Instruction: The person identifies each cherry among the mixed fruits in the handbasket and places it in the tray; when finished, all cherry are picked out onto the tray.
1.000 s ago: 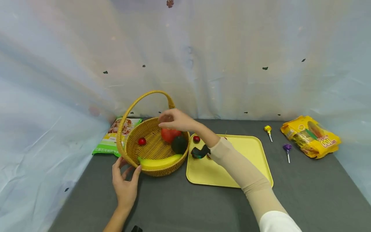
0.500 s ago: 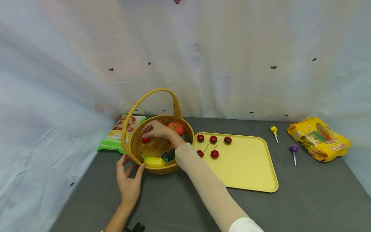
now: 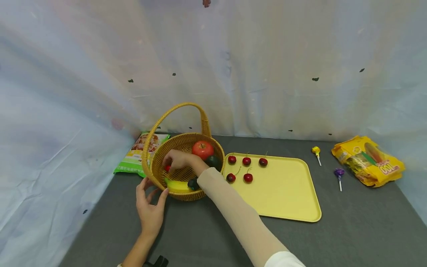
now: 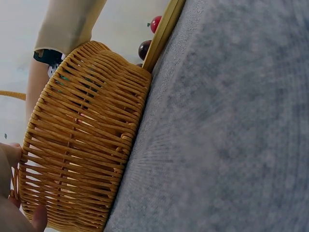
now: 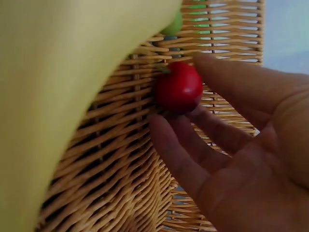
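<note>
My left hand (image 3: 151, 213) grips the near-left rim of the yellow wicker basket (image 3: 188, 198), thumb outside at the front and fingers by the base of its handle. In the left wrist view, its fingertips press the basket's wall (image 4: 72, 145). My right hand (image 3: 180, 159) reaches down inside the basket. In the right wrist view, its thumb and fingers stand spread around a red cherry (image 5: 178, 89); the index fingertip appears apart from it. A banana (image 3: 178, 186), a red apple-like fruit (image 3: 202, 149) and a dark green avocado-like fruit (image 3: 213, 161) lie in the basket too.
Right of the basket lies a yellow tray (image 3: 283, 196) with several stemmed cherries (image 3: 248, 178). Yellow (image 3: 316, 150) and purple (image 3: 339, 172) lollipops lie beyond it, beside a yellow snack bag (image 3: 370, 161). A green food packet (image 3: 133, 159) lies behind the basket's left side.
My right hand has moved left from above the red fruit, then down to the cherry in the basket. My left hand keeps its grip on the rim. The view has shifted slightly.
</note>
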### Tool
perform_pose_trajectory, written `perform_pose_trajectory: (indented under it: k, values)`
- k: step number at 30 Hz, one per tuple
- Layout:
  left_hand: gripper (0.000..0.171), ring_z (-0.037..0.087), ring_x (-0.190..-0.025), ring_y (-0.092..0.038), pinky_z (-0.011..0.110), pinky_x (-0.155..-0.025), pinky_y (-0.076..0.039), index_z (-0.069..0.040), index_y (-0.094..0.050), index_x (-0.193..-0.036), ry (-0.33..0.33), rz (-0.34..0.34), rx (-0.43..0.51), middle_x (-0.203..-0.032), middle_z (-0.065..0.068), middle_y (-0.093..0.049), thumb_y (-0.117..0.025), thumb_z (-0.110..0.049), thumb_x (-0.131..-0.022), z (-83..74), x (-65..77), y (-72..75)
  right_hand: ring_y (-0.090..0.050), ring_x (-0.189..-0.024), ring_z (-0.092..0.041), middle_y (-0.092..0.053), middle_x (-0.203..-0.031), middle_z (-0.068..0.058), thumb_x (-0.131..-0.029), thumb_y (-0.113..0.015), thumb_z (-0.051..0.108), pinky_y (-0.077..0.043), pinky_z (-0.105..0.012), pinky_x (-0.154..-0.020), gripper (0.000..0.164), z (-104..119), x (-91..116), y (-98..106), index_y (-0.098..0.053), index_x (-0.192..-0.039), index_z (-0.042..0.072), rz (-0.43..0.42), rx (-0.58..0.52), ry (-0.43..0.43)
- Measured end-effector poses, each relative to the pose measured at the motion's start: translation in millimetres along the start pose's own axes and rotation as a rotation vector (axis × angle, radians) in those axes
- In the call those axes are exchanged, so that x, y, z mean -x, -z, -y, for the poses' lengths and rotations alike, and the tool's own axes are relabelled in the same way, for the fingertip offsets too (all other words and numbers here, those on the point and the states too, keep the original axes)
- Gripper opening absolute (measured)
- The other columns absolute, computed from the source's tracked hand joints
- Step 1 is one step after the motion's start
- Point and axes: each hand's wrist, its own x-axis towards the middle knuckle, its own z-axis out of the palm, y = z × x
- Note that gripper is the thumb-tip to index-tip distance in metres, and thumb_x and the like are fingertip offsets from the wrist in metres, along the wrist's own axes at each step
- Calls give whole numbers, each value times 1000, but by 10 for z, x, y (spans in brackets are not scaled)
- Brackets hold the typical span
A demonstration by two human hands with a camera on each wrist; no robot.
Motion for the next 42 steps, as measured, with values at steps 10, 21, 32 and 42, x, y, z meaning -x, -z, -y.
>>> perform_pose_trajectory:
  k: [10, 21, 32, 42]
  values:
    - [68, 11, -114, -49, 20, -88, -52, 13, -43, -140, 32, 10, -12, -125, 8, -49, -70, 24, -78, -46, 3, 7, -61, -86, -16, -68, -101, -7, -87, -72, -6, -56, -28, -73, 21, 51, 75, 4, -72, -107, 0, 62, 44, -25]
    - [67, 18, -116, -50, 23, -90, -52, 10, -43, -141, 88, 15, 9, -126, 26, -50, -71, 20, -80, -46, 1, 36, -60, -98, -18, -64, -111, -9, -94, -68, 6, -53, -28, -86, 26, 173, 706, 588, -65, -119, -2, -148, -46, 289]
    - [70, 20, -115, -50, 22, -90, -51, 12, -43, -141, -2, 2, 20, -122, 25, -50, -69, 26, -77, -49, -5, -38, -66, -99, -31, -65, -115, -18, -94, -69, 5, -57, -31, -78, 24, -843, 2275, 819, -69, -118, 0, -379, -196, 210]
    - [68, 19, -115, -50, 19, -90, -51, 13, -43, -140, 5, -4, 18, -123, 31, -48, -69, 25, -78, -47, 4, -34, -62, -87, -27, -62, -112, -22, -91, -72, 4, -55, -29, -70, 30, -1483, 3081, 528, -66, -119, -7, -428, -164, 9]
